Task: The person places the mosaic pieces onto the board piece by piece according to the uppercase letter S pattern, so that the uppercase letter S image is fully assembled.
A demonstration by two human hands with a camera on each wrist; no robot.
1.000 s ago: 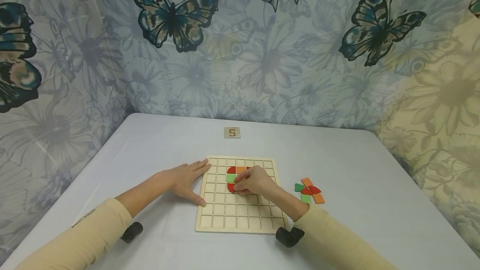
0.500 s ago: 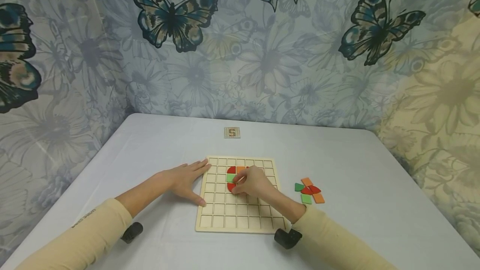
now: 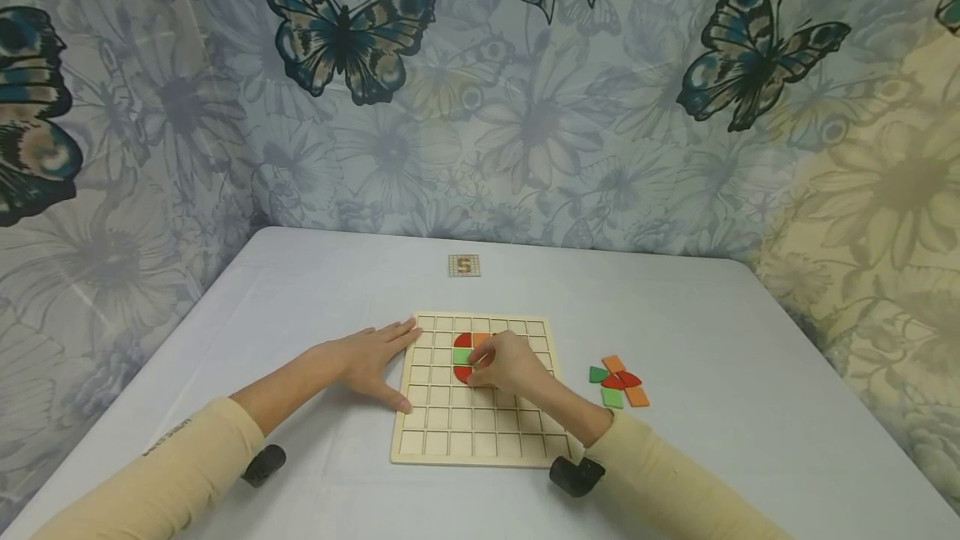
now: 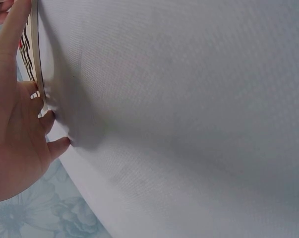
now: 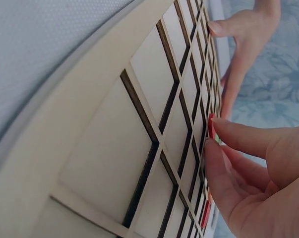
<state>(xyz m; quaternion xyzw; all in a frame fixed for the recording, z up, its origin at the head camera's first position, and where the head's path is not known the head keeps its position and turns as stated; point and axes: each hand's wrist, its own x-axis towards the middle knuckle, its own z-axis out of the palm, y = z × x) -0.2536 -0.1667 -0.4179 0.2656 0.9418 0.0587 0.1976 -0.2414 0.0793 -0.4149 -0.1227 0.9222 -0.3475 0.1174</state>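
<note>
On a pale wooden grid board (image 3: 487,440) lie a few coloured tiles. My right hand (image 3: 510,363) is over it, thumb and forefinger pinching the edges of a red round-edged tile (image 3: 461,374) that lies in the grid. A light green square tile (image 3: 462,356) sits just beyond, then another red tile (image 3: 462,340) and an orange tile (image 3: 481,339). My right hand covers the cells beneath it. My left hand (image 3: 371,361) rests at the board's left edge, fingers spread. In the left wrist view, the left hand's fingers (image 4: 54,147) touch the cloth and board edge.
Loose red, orange and green tiles form a small heap, with an orange tile (image 3: 637,397) at its near side, right of the board. A small patterned card (image 3: 464,265) lies beyond the board on the white-covered table (image 3: 337,273). Butterfly-print fabric (image 3: 525,148) surrounds the table.
My right hand has shifted very slightly left and its fingertips have adjusted at the red tile. My left hand, the board and the loose tiles have stayed put.
</note>
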